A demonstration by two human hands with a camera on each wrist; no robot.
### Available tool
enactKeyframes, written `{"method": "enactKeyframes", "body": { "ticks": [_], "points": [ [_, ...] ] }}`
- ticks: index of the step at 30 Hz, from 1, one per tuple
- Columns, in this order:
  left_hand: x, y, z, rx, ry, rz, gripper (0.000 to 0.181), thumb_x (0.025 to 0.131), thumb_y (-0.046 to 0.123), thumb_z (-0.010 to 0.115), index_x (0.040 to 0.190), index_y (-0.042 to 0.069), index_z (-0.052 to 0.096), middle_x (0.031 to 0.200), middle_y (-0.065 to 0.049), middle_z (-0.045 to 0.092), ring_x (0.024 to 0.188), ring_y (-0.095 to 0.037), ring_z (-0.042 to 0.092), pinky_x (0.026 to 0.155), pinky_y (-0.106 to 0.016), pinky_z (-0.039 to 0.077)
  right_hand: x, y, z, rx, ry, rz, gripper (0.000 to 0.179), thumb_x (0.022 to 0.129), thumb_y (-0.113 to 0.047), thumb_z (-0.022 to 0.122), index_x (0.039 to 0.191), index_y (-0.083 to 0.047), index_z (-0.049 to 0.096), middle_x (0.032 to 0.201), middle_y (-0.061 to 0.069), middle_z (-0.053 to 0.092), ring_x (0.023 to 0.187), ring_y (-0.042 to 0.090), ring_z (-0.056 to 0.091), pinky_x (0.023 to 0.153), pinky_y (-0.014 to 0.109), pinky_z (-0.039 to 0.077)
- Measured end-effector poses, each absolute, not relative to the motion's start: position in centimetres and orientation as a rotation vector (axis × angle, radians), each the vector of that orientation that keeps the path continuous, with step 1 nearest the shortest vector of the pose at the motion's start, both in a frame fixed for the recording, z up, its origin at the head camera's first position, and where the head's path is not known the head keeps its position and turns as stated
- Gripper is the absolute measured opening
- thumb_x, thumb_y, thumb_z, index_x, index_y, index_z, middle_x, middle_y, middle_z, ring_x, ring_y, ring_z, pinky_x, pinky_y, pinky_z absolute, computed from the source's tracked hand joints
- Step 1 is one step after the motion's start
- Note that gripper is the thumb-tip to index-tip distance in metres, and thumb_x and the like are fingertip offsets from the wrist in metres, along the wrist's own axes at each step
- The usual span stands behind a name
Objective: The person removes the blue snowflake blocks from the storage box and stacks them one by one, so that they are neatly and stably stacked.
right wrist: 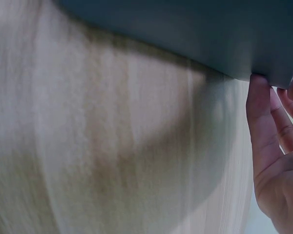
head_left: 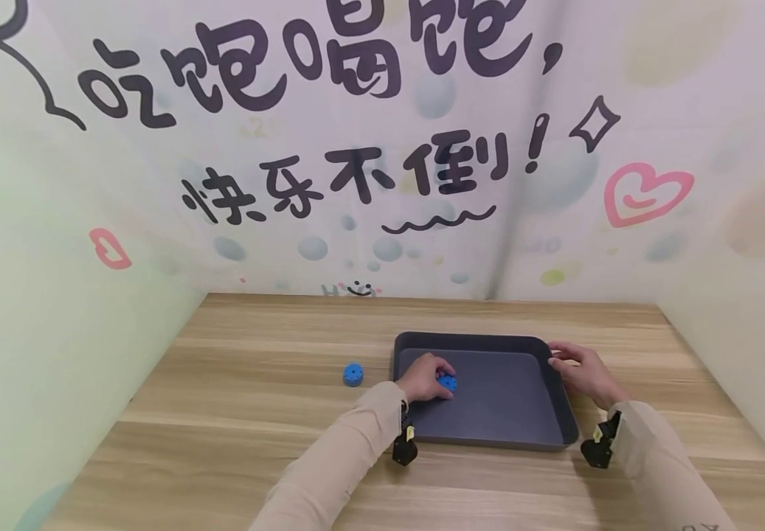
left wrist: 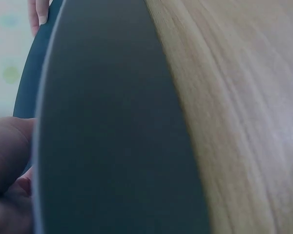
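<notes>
A dark grey rectangular tray [head_left: 488, 435] lies on the wooden table. Inside its left part, my left hand [head_left: 425, 379] pinches a blue round disc with notched edges [head_left: 448, 383] between thumb and fingers. My right hand [head_left: 584, 373] holds the tray's right rim near the far corner. The right wrist view shows that hand's fingers [right wrist: 261, 114] against the tray's outer wall [right wrist: 195, 29]. In the left wrist view the tray wall [left wrist: 112, 122] covers most of my left hand [left wrist: 9, 156], and the disc is hidden.
A second blue notched piece [head_left: 352, 375], perhaps a stack, sits on the table [head_left: 236, 442] left of the tray. A printed cloth wall [head_left: 355, 251] rises behind the table, with pale walls at both sides.
</notes>
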State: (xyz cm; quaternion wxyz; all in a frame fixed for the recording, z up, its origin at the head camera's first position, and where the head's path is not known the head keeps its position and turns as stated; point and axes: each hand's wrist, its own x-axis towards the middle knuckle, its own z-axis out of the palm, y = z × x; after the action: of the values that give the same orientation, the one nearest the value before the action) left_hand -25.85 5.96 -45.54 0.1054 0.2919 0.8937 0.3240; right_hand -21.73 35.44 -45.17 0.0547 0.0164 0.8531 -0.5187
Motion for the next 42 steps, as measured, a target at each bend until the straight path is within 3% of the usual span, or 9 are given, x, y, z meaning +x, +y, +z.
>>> {"method": "enactKeyframes", "body": {
  "ticks": [19, 42],
  "points": [
    [-26.4, 6.3, -45.8, 0.703, 2.609, 1.002, 0.029, 0.063, 0.012, 0.079, 0.088, 0.004, 0.066, 0.074, 0.003, 0.054, 0.067, -0.006, 0.045, 0.062, -0.016, 0.038, -21.8, 35.5, -44.8, 0.046, 2.589, -1.58, 0.045, 0.091, -0.011, 0.048, 0.128, 0.011, 0.033, 0.113, 0.033, 0.043, 0.084, 0.018, 0.054, 0.064, 0.037, 0.051],
    [-25.9, 4.4, -43.9, 0.857, 2.446, 0.993, 0.029, 0.066, 0.015, 0.078, 0.091, 0.005, 0.066, 0.076, 0.005, 0.055, 0.069, -0.004, 0.048, 0.064, -0.015, 0.041, -21.6, 35.3, -45.1, 0.016, 2.596, -1.583, 0.045, 0.091, -0.011, 0.047, 0.128, 0.011, 0.033, 0.113, 0.033, 0.043, 0.081, 0.015, 0.054, 0.063, 0.035, 0.05]
  ]
}}
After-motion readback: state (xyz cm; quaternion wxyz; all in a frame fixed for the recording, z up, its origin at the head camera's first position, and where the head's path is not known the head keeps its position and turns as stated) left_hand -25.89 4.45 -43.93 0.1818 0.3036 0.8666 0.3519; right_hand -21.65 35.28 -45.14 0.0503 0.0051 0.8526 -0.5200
